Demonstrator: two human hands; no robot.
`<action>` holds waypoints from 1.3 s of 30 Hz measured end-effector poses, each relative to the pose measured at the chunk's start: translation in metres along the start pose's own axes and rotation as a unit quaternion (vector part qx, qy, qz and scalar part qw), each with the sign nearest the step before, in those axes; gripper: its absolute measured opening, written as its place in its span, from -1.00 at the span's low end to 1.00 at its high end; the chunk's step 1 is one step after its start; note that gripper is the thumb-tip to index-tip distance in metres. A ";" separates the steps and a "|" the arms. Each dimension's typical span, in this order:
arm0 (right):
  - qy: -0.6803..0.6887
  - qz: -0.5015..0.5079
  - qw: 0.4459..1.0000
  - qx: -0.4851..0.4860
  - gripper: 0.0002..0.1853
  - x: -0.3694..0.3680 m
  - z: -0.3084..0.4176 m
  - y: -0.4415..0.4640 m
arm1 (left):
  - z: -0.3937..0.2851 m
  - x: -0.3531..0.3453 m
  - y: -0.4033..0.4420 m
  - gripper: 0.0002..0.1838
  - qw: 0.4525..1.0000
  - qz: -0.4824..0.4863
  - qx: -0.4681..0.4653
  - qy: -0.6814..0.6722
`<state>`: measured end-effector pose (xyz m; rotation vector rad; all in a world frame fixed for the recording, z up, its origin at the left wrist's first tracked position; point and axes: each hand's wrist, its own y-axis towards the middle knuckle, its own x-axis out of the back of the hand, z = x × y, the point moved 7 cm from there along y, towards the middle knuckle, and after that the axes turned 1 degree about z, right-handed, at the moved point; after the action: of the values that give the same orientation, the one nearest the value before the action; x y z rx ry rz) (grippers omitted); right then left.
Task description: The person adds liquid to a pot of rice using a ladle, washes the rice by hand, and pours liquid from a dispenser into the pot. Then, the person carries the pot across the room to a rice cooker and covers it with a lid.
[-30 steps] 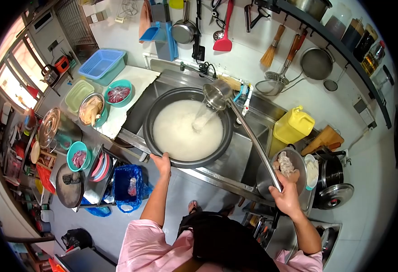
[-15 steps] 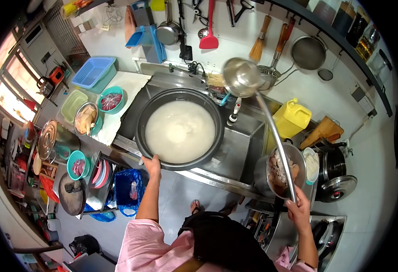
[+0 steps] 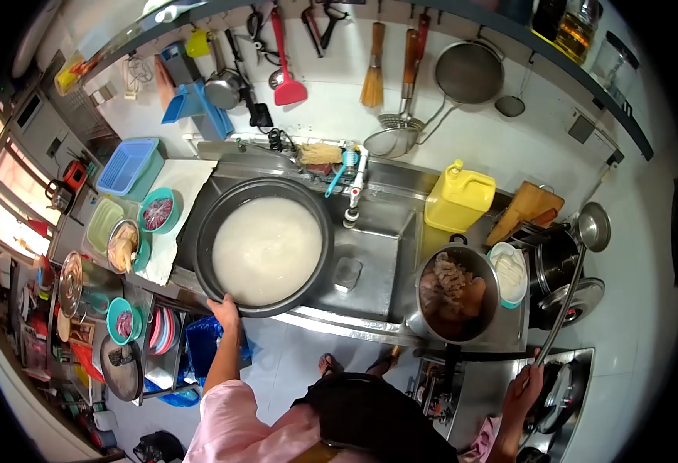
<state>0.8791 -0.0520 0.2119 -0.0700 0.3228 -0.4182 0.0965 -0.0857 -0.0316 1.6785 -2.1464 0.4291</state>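
My left hand grips the near rim of a big black basin, thumb up on the edge and the other fingers mostly hidden. Cloudy whitish liquid fills the basin, which sits over the left part of the steel sink. On the far right, my right hand is closed around the long handle of a metal ladle. The ladle's bowl is raised past the lidded black pot. Between my hands, a metal pot holds pieces of meat.
Beside the meat pot are a white bowl and a yellow jug. A faucet stands behind the sink. Left lie teal bowls and a blue basket. Strainers hang on the wall; a stove is lower right.
The ladle has swung from above the sink to the far right, and my right hand has moved right and down with it. The view has shifted right. My left hand stays on the basin.
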 end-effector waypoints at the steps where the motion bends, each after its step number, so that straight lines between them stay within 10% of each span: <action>1: -0.007 0.001 1.000 0.006 -0.65 0.013 -0.003 0.017 | -0.003 0.000 -0.001 -0.37 1.000 0.017 -0.001 -0.016; 17: -0.205 -0.202 0.934 -0.210 -0.76 0.230 -0.132 0.443 | -0.014 -0.006 -0.047 -0.13 0.981 0.027 0.192 -0.004; 19: -0.676 -0.001 0.736 -0.047 -0.81 0.179 -0.134 0.463 | -0.007 -0.003 -0.051 -0.14 0.983 0.031 0.175 -0.042; 21: -0.936 0.168 0.295 0.089 -0.74 0.182 -0.138 0.455 | 0.014 -0.028 -0.041 -0.25 0.971 0.101 0.194 -0.095; 23: -0.735 -0.106 0.656 -0.137 -0.75 0.250 -0.157 0.499 | 0.026 -0.042 -0.031 -0.40 0.957 0.124 0.175 -0.196; 27: -0.542 -0.119 0.802 -0.222 -0.76 0.223 -0.124 0.490 | 0.020 -0.032 -0.031 -0.12 0.965 0.083 0.220 -0.118; 29: -0.236 -0.215 0.898 -0.304 -0.68 0.235 -0.128 0.483 | 0.009 -0.030 -0.040 -0.18 0.960 0.095 0.241 -0.101; 33: 0.224 -0.163 0.905 -0.322 -0.61 0.227 -0.137 0.467 | -0.002 -0.023 -0.054 -0.26 0.963 0.095 0.240 -0.078; 39: 0.346 -0.122 0.905 -0.213 -0.67 0.197 -0.113 0.388 | 0.016 -0.024 -0.025 -0.30 0.980 0.068 0.186 -0.037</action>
<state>1.1633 0.2214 -0.0039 -0.3991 1.1175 -0.6095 0.1238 -0.0787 -0.0568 1.7629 -2.3554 0.8678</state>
